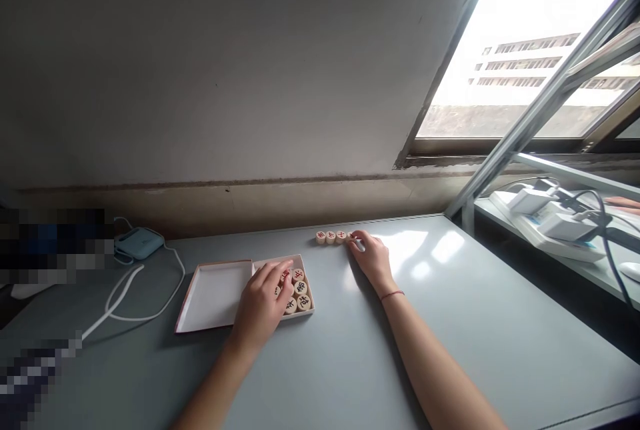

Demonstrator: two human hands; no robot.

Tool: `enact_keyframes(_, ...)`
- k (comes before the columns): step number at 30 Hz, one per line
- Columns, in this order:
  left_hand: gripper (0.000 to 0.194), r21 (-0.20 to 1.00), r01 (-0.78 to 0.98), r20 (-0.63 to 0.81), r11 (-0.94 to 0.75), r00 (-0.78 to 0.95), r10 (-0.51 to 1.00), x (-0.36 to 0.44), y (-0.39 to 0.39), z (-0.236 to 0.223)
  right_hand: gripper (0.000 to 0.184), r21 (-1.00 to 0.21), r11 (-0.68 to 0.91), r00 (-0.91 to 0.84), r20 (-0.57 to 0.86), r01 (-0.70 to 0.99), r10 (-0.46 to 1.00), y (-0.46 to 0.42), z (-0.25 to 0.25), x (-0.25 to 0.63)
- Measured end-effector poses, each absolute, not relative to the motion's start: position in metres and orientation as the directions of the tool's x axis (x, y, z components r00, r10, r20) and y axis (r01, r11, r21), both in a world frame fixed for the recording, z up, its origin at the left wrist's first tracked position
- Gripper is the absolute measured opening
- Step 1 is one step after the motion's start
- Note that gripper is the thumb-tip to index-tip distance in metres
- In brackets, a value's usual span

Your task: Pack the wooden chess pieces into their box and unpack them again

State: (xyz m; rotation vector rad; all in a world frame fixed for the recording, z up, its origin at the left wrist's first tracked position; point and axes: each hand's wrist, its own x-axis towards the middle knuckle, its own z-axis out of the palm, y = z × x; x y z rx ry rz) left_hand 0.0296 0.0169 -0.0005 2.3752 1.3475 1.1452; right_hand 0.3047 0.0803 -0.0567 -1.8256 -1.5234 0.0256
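Note:
An open cardboard box lies on the desk, its tray (311,303) holding several round wooden xiangqi pieces (301,288) with red or black characters. My left hand (263,300) reaches over this tray, thumb and fingers closed around a red-marked piece (285,276); the hand hides part of the tray. Farther back stands a short row of red-marked xiangqi pieces (331,237). My right hand (371,258) is at the row's right end, its fingertips pinching a piece (350,237) that they partly cover.
The box's white lid (215,297) lies flat left of the tray. A light blue device (140,243) and a white cable (145,319) are on the desk's left. A metal bar (493,163) slants up at right, beside a power strip with plugs (550,223). The wall borders the desk's back edge.

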Motion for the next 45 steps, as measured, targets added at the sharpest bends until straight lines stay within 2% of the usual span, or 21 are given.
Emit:
enact_keyframes(6,0.025,0.474,0.685,0.53,-0.553,0.279,0.8,0.026,0.02,0.001,0.021,-0.537,-0.015,0.284,0.421,0.843,0.861,0.082,-0.059,0.306)
enact_keyframes(9,0.027,0.451,0.745,0.521,-0.492,0.228,0.823,0.016,0.028,0.001,0.025,-0.544,-0.003,0.319,0.487,0.839,0.813,0.078,-0.051,0.299)
enact_keyframes(12,0.03,0.414,0.816,0.483,-0.404,0.18,0.857,-0.001,0.038,-0.001,0.026,-0.588,0.123,0.271,0.535,0.799,0.8,0.069,-0.036,0.277)
enact_keyframes(15,0.03,0.327,0.899,0.358,-0.292,0.168,0.918,-0.015,0.044,-0.004,0.026,-0.694,0.303,0.056,0.444,0.653,0.894,0.055,-0.02,0.244)
enact_keyframes(17,0.031,0.279,0.926,0.284,-0.253,0.172,0.943,-0.019,0.044,-0.005,0.029,-0.709,0.339,-0.09,0.365,0.618,0.927,0.047,-0.015,0.223)
enact_keyframes(19,0.033,0.266,0.931,0.245,-0.251,0.186,0.952,-0.02,0.042,-0.006,0.037,-0.683,0.329,-0.17,0.29,0.652,0.942,0.041,-0.014,0.208)
enact_keyframes(22,0.034,0.272,0.92,0.23,-0.283,0.224,0.947,-0.018,0.04,-0.005,0.039,-0.633,0.295,-0.191,0.229,0.716,0.955,0.036,-0.019,0.197)
enact_keyframes(27,0.024,0.278,0.904,0.266,-0.323,0.251,0.931,-0.014,0.038,-0.001,0.034,-0.6,0.26,-0.143,0.236,0.757,0.961,0.036,-0.024,0.192)
enact_keyframes(33,0.02,0.354,0.876,0.197,-0.328,0.273,0.942,-0.014,0.037,0.007,0.035,-0.604,0.283,-0.141,0.273,0.745,0.952,0.035,-0.024,0.192)
enact_keyframes(37,0.021,0.439,0.812,0.342,-0.385,0.245,0.907,-0.01,0.038,0.01,0.031,-0.624,0.374,-0.075,0.451,0.687,0.89,0.03,-0.02,0.19)
enact_keyframes(40,0.025,0.625,0.674,0.401,-0.393,0.154,0.903,0.001,0.034,0.013,0.029,-0.513,0.556,-0.156,0.628,0.654,0.762,0.024,-0.014,0.183)
enact_keyframes(43,0.031,0.847,0.454,0.237,-0.276,0.142,0.961,0.017,0.025,0.017,0.029,-0.43,0.689,-0.24,0.719,0.583,0.652,0.018,-0.009,0.176)
enact_keyframes(45,0.033,0.929,0.311,0.157,-0.2,0.158,0.975,0.025,0.02,0.016,0.027,-0.426,0.718,-0.222,0.754,0.551,0.618,0.017,-0.008,0.175)
